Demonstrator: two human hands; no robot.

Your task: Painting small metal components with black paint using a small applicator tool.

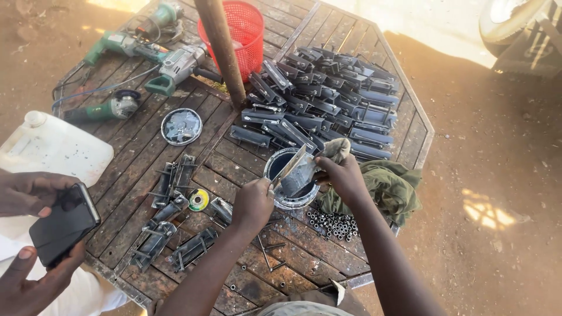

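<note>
My left hand (253, 202) grips one end of a flat metal bracket (291, 168) and holds it tilted over an open round tin (276, 165) of dark liquid. My right hand (341, 175) holds a bunched rag (338, 148) against the bracket's far side. Both hands hover above the middle of an octagonal wooden slat table (234, 161). A large stack of dark, wet-looking metal brackets (328, 102) lies just beyond the tin.
Dull brackets (170, 216) lie at the table's near left. Nuts (331, 224), a green cloth (386, 187), the tin's lid (181, 126), power tools (146, 55), a red basket (243, 32) and a pole (225, 52) are there. Another person's hands hold a phone (61, 225) beside a white jerrycan (52, 146).
</note>
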